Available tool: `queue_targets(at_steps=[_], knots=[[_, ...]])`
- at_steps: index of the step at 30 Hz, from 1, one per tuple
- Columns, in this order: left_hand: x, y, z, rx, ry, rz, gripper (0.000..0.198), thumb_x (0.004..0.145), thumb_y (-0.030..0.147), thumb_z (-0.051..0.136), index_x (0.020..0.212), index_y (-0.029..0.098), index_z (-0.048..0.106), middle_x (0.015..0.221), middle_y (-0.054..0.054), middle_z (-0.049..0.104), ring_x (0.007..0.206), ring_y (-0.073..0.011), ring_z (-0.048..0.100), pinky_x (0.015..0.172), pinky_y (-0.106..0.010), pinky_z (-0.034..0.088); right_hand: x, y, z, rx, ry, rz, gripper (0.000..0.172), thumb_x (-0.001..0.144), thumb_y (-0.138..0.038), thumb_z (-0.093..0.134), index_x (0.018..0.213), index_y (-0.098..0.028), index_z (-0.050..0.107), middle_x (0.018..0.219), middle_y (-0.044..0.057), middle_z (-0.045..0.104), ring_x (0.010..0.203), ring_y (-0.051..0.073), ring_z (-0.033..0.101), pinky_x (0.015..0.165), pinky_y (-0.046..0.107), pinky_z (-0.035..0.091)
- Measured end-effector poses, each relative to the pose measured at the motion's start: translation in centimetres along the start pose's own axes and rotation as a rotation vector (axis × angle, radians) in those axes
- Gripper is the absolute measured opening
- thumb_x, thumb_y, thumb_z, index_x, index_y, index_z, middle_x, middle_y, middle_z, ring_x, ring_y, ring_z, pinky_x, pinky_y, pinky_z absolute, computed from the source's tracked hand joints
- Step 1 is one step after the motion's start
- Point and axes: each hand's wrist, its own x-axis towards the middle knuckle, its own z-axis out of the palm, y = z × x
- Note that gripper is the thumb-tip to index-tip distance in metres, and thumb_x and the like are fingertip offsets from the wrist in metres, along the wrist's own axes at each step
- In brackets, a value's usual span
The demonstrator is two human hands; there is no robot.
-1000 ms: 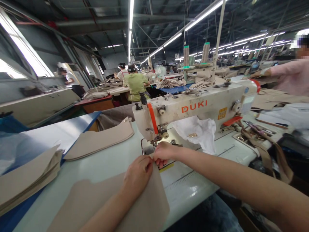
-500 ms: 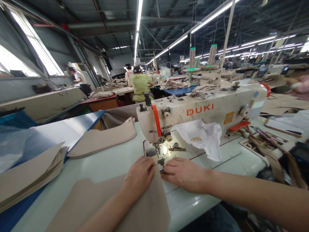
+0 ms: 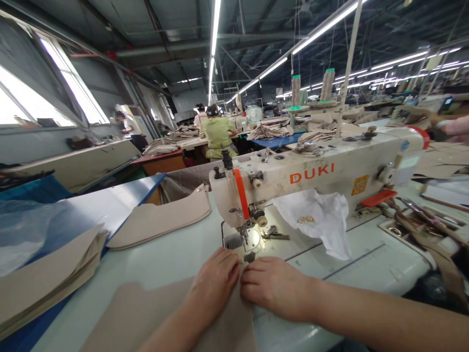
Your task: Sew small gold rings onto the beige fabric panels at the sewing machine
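Note:
A beige fabric panel point(image 3: 146, 318) lies on the pale sewing table point(image 3: 176, 254) in front of a white DUKI sewing machine point(image 3: 311, 171). My left hand point(image 3: 216, 286) rests on the panel's far edge with its fingers curled down onto the cloth. My right hand point(image 3: 274, 286) lies beside it, fingertips pressed to the same edge, just in front of the presser foot point(image 3: 246, 239). A small dark piece at the needle plate sits right above my fingers.
Stacks of beige cut pieces lie at the left point(image 3: 47, 274) and behind the needle point(image 3: 161, 220). A white cloth with small metal rings point(image 3: 318, 220) lies under the machine arm. Straps and tools point(image 3: 421, 225) clutter the right. Other workers sit at tables behind.
My right hand drew back from the needle and now lies next to the left on the panel's edge. The view has shifted slightly, so the machine sits lower and further right.

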Motion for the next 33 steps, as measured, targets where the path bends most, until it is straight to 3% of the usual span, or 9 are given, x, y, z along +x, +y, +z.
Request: queue_targets(at_steps=[9,33], knots=[[-0.54,-0.24,0.56,0.021,0.033,0.011,0.019,0.087,0.013,0.042,0.075,0.019,0.055,0.076,-0.003,0.063,0.075,-0.0187,0.058,0.07,-0.032,0.049,-0.33,0.01,0.53,0.1,0.021,0.058,0.022,0.095,-0.025,0.044,0.083,-0.017,0.061,0.087,0.002,0.065,0.087,0.016,0.055,0.081,0.027,0.043],[-0.3,0.03,0.8,0.11,0.065,0.096,0.023,0.092,0.015,0.038,0.077,0.017,0.054,0.077,-0.003,0.061,0.076,-0.019,0.056,0.071,-0.033,0.05,-0.35,0.03,0.62,0.08,0.027,0.079,0.018,0.093,-0.026,0.048,0.083,-0.016,0.06,0.088,0.002,0.064,0.084,0.016,0.054,0.08,0.028,0.043]])
